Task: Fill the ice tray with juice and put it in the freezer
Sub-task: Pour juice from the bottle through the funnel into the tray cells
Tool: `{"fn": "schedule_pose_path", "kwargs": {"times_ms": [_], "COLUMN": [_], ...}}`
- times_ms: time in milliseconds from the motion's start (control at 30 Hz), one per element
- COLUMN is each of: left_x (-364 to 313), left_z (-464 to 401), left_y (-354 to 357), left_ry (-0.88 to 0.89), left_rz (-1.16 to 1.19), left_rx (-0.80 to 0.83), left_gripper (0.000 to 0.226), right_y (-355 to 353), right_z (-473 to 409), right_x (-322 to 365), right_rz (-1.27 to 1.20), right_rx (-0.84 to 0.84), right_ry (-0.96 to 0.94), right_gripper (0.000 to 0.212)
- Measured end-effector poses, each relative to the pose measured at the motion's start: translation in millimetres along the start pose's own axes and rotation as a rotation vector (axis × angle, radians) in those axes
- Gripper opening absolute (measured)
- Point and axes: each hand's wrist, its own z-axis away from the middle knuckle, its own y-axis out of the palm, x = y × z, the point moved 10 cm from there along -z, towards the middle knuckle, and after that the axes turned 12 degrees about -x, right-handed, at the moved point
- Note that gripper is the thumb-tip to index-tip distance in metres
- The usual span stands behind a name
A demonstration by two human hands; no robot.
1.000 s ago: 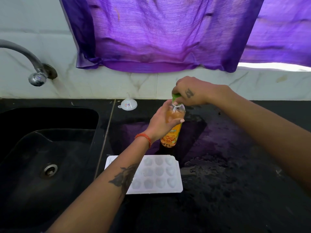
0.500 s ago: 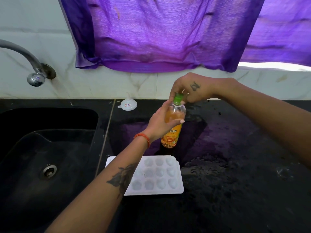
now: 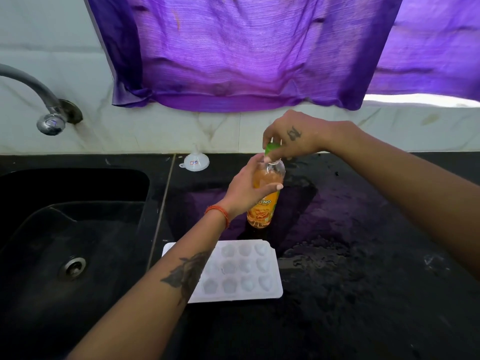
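Ice tray (image 3: 241, 271), white, with moulded cavities in rows, lying flat on the black countertop (image 3: 363, 281) near its front, just right of the seam that borders the black sink (image 3: 78, 229); its left part is hidden beneath the person's left forearm, and the visible cavities hold no orange liquid. Juice bottle (image 3: 263, 201), clear plastic with orange contents and an orange label, standing upright on the countertop just behind the tray and apart from it. Left hand (image 3: 246, 190), wrapped around the upper body of the bottle with the thumb across its front; an orange thread band circles the wrist, and a dark tattoo marks the forearm. Right hand (image 3: 293, 137), reaching in from the right with fingers pinched on the green cap (image 3: 271, 148) directly above the bottle's neck; whether the cap sits on the neck or is lifted clear of it cannot be told. Small white funnel (image 3: 195, 161), resting at the back of the countertop against the pale marble wall, left of the bottle. Metal tap (image 3: 46, 110), projecting from the wall over the sink. Purple curtain (image 3: 246, 53), hanging above the counter.
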Motion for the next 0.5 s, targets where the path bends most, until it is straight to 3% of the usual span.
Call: {"fn": "schedule_pose_path", "kwargs": {"times_ms": [100, 233, 367, 500], "left_x": [3, 3, 19, 45], "left_z": [0, 0, 9, 28], "left_y": [1, 2, -9, -7], "left_ry": [-0.031, -0.016, -0.022, -0.05], "left_rz": [0.041, 0.081, 0.11, 0.157], "left_rx": [0.02, 0.029, -0.145, -0.194], "left_gripper": [0.074, 0.074, 0.083, 0.067], "right_y": [-7, -39, -29, 99], "right_z": [-1, 6, 48, 102], "right_x": [9, -5, -56, -82], "right_rz": [-0.055, -0.232, -0.499, -0.661], "right_rx": [-0.038, -0.182, -0.461, -0.432], "right_ry": [-0.068, -0.005, 0.242, 0.618], "right_gripper": [0.026, 0.032, 0.036, 0.037]}}
